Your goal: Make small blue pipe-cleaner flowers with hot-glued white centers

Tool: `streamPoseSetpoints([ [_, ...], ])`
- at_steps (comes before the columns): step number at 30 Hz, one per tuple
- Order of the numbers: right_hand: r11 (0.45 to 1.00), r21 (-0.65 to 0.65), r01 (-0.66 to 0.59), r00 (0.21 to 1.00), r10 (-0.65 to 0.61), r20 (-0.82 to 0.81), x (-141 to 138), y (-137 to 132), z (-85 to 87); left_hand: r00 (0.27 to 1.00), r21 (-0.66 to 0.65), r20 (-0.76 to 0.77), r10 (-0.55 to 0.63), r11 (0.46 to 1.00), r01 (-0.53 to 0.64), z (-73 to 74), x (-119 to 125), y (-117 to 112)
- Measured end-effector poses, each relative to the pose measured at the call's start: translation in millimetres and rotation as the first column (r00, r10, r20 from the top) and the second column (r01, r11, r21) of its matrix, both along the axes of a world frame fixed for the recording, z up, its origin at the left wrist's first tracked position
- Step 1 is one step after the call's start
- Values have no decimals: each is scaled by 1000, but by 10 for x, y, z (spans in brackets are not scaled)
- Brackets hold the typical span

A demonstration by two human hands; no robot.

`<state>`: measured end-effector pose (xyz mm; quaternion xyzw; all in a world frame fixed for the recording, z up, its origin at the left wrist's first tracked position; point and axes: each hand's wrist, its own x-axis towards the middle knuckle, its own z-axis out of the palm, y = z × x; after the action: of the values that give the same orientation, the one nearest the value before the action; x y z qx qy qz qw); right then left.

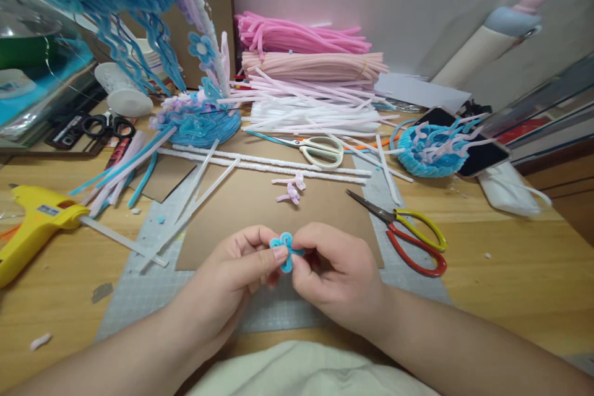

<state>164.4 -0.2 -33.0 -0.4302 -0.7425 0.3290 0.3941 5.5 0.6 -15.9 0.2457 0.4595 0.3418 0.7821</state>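
Between my two hands is a small blue pipe-cleaner flower [287,240] with looped petals. My left hand [245,260] pinches it with the thumb laid across its middle. From the other side, the thumb and forefinger of my right hand [334,266] grip its right-hand part. Both hands hover over a brown cardboard sheet [223,223]. Two small pink pipe-cleaner pieces [292,189] lie on the cardboard just beyond my fingers. Scissors with one yellow and one red handle [403,229] rest to the right, their blades partly apart.
A yellow glue gun [41,219] lies at the left, near clear glue sticks [195,210]. Bundles of pink and white pipe cleaners [310,68] are stacked at the back. White-handled scissors [322,153] lie before them. A blue fuzzy jellyfish-like piece [431,151] sits on a phone [487,151].
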Motion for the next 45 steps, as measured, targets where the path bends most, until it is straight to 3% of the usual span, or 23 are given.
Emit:
streamPoseSetpoints([
  [4, 996, -88, 17, 999, -20, -28, 42, 12, -24, 997, 29, -70, -11, 999, 13, 9, -11, 29],
  [7, 991, -134, -3, 995, -10, -96, 59, 24, -15, 1000, -5, 5, 29, 1000, -29, -8, -22, 32],
  [11, 993, -27, -117, 992, 116, -40, 58, 38, 9, 994, -43, 103, 47, 998, -42, -32, -32, 22],
  [19, 984, 32, -174, 985, 175, -16, 102, 97, 34, 992, -32, 123, 5, 999, -1, -55, -61, 52],
  [29, 990, 27, -141, 988, 139, 64, 96, 90, 10, 994, -85, 102, -49, 995, 58, -22, -48, 63],
  [34, 991, 47, -125, 988, 120, 95, 100, 83, 3, 994, -52, 106, -6, 999, 11, -10, -43, 45],
  [38, 991, 74, -111, 989, 103, 109, 96, 90, -15, 992, -47, 120, -34, 998, 40, -8, -40, 53],
  [45, 979, 140, -148, 980, 126, 154, 101, 113, -25, 999, 27, 3, -34, 999, 34, -9, -51, 48],
])
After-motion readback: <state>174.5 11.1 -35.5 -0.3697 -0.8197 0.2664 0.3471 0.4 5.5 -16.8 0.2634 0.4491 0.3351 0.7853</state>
